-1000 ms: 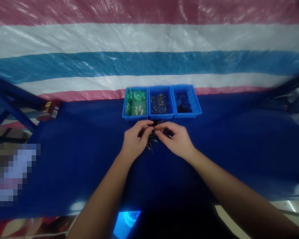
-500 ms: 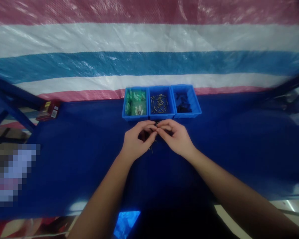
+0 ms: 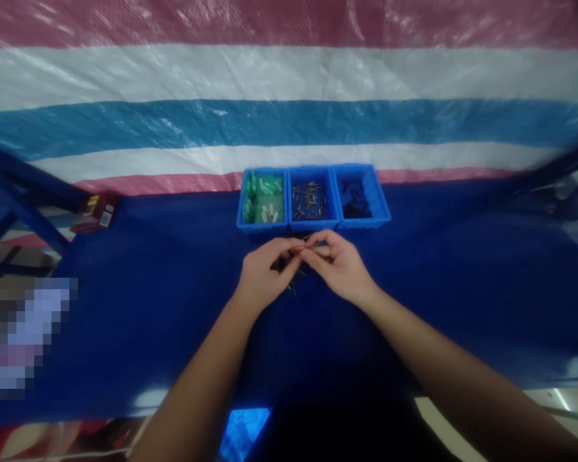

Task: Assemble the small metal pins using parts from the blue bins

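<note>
My left hand (image 3: 264,273) and my right hand (image 3: 340,266) meet fingertip to fingertip over the blue cloth, just in front of the bins. Both are pinched closed on a small dark part between them that is too small to name. A few thin metal pins (image 3: 293,282) lie on the cloth under the hands. Behind them stand three small blue bins: the left bin (image 3: 262,199) holds green and white pieces, the middle bin (image 3: 313,200) holds metal pins, the right bin (image 3: 361,197) holds black pieces.
The blue cloth table (image 3: 149,289) stretches wide on both sides. A red box (image 3: 94,213) lies at the table's far left edge. A striped tarp (image 3: 289,96) hangs behind. Blue frame bars (image 3: 24,205) slant at left and right.
My hands have drawn closer together, fingertips now touching at the pinch. My right hand shifted slightly left and toward the bins.
</note>
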{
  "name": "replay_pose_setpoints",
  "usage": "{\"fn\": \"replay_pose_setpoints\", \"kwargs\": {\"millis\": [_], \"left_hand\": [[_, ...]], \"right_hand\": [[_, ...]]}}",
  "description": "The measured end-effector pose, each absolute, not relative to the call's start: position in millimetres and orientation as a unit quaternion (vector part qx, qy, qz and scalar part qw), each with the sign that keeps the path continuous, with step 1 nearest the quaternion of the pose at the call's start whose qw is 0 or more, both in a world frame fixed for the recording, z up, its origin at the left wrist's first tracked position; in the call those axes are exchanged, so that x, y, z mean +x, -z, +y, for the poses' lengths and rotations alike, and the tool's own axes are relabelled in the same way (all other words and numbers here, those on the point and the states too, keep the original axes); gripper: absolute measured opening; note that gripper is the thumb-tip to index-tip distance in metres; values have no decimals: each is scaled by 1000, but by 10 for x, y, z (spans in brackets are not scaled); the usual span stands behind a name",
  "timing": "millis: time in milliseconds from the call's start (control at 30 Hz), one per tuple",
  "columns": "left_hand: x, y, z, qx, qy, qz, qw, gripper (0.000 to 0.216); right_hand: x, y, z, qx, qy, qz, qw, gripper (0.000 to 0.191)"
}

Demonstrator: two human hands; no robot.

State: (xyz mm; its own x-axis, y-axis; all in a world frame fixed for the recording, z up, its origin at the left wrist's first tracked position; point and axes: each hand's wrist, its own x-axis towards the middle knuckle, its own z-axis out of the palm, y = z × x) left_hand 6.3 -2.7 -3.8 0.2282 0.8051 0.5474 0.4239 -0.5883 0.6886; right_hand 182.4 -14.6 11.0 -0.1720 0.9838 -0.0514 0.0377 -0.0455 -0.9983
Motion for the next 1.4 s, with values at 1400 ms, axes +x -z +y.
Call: {"fn": "replay_pose_setpoints", "kwargs": {"millis": [1400], "left_hand": [[62, 63, -32, 721, -481, 446, 226, 28]], "right_hand": [[1860, -129, -99, -532, -422, -557, 478, 15]]}}
